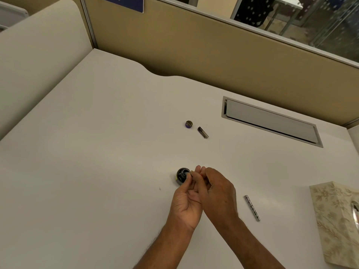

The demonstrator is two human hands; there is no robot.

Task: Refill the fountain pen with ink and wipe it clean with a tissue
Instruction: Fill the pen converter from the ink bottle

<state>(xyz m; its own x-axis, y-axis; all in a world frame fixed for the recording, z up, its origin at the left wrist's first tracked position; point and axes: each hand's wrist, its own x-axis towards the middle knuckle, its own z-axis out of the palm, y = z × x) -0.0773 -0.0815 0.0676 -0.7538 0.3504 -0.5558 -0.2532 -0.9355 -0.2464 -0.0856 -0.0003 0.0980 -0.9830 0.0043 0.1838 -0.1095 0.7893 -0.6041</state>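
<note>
Both hands, the left hand (185, 200) and right hand (217, 191), pinch the pen's nib section (191, 174) over the open ink bottle (182, 176) mid-surface; filling appears underway, then wiping with tissue from the box (336, 220) at the right edge.

A white desk (97, 152) fills the view, with a grey cable hatch (272, 121) set flush near its far edge. Tan partition panels (213, 41) enclose it at the back, topped by glass (320, 20); a cream panel (38, 55) stands left.
</note>
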